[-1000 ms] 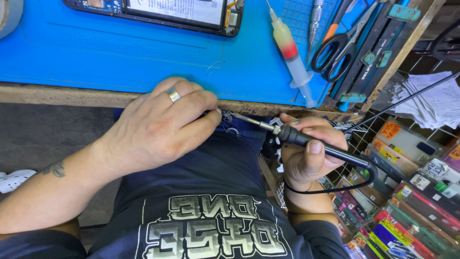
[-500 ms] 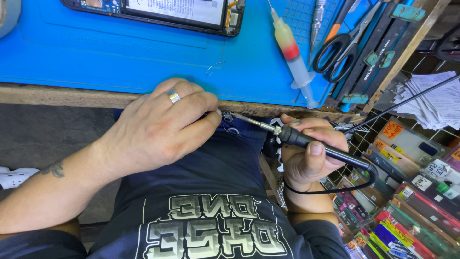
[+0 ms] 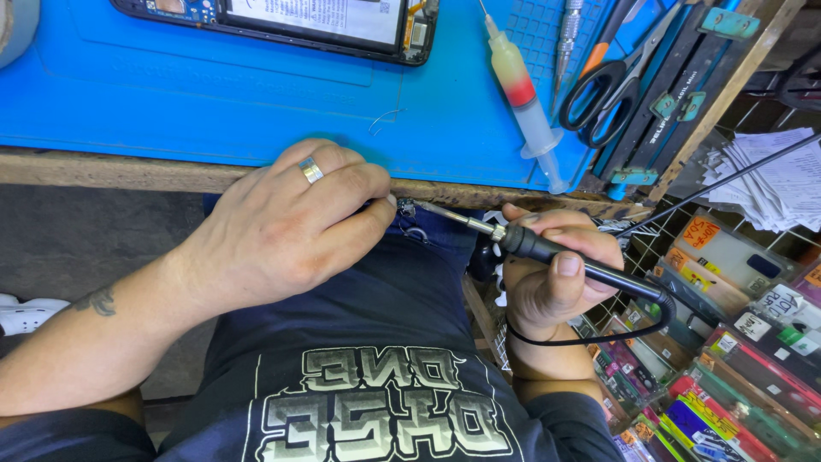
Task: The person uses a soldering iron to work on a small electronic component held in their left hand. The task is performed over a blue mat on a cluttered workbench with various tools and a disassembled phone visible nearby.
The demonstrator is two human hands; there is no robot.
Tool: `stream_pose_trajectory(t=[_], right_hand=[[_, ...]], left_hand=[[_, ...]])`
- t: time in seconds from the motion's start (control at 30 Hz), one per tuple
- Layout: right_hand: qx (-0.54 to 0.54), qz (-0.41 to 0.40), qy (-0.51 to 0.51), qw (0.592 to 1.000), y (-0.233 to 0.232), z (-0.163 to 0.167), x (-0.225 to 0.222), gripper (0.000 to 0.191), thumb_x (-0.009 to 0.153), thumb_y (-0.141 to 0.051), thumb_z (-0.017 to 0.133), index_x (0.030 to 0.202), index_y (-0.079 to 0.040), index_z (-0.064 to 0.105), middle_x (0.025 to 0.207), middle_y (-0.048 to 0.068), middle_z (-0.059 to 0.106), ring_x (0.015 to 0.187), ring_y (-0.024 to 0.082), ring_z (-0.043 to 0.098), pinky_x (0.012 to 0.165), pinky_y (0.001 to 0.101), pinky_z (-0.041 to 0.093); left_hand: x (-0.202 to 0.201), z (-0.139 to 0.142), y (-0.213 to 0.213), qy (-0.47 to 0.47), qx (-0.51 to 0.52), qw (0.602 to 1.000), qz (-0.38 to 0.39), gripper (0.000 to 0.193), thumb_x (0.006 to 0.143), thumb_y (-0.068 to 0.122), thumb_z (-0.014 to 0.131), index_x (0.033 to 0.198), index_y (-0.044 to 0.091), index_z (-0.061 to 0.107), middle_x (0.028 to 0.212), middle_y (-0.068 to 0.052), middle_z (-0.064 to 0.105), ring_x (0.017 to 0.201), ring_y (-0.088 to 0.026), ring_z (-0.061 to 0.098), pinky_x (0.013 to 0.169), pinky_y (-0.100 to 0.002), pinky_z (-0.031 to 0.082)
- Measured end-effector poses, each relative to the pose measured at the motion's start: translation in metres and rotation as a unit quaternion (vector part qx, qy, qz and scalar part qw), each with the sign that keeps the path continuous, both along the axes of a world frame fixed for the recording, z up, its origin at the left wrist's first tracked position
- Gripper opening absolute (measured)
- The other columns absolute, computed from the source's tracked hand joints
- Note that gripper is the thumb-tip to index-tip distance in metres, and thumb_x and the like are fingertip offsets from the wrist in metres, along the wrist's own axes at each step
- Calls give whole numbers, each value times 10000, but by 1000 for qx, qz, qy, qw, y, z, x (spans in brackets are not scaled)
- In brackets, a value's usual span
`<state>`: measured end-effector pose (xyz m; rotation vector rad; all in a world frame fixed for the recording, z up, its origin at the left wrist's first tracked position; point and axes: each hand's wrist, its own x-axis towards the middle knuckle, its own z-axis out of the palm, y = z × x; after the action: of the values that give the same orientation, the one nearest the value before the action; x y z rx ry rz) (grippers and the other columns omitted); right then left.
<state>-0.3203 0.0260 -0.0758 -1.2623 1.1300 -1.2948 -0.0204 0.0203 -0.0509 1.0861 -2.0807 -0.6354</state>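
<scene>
Soldering iron (image 3: 547, 250) sits below the bench edge, its tip meeting a tiny part at the left hand's fingertips. Right hand (image 3: 556, 282) wraps the black handle; left hand (image 3: 295, 222), ringed, pinches closed on that part. Beyond the knuckles: blue mat (image 3: 214, 94), syringe (image 3: 522, 90), scissors (image 3: 611, 81).

Open mat in the middle, crowded right side

The blue mat (image 3: 214, 103) lies bare between the opened phone (image 3: 282, 21) at its far edge and the workbench's near edge, apart from a bit of wire (image 3: 385, 120). Toward the right edge a syringe (image 3: 523, 90), scissors (image 3: 611, 81) and a wire rack of packets (image 3: 727, 342) block passage.
</scene>
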Motion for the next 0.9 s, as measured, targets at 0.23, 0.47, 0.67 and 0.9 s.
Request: stream_pose_trajectory(t=[0.23, 0.47, 0.67, 0.9], right_hand=[[20, 1, -21, 1000, -1, 1, -3, 312, 1038, -295, 686, 1089, -14, 561, 913, 194, 622, 855, 257, 675, 880, 533, 654], [26, 11, -15, 999, -2, 3, -3, 303, 1039, -286, 680, 1091, -12, 560, 925, 184, 620, 875, 257, 685, 888, 529, 655], [24, 13, -6, 1000, -2, 3, -2, 307, 1042, -295, 673, 1090, -14, 559, 918, 180, 619, 869, 256, 687, 884, 519, 659], [23, 16, -9, 1000, -4, 4, -1, 307, 1036, -292, 679, 1084, -10, 566, 916, 190, 627, 867, 254, 680, 877, 512, 658]], left_hand=[[0, -1, 0, 1, 2, 1000, -2, 164, 847, 53, 718, 982, -22, 663, 1064, -104, 635, 985, -258, 650, 896, -402, 553], [0, 0, 0, -1, -1, 1000, 0, 158, 852, 52, 717, 984, -15, 663, 1059, -99, 631, 977, -249, 647, 893, -392, 552], [0, 0, 0, -1, -4, 1000, 1, 170, 851, 49, 717, 996, -23, 665, 1074, -104, 635, 985, -253, 651, 899, -395, 553], [-1, 0, 0, -3, -8, 1000, 7, 166, 849, 51, 722, 990, -21, 670, 1075, -101, 637, 990, -252, 652, 888, -390, 559]])
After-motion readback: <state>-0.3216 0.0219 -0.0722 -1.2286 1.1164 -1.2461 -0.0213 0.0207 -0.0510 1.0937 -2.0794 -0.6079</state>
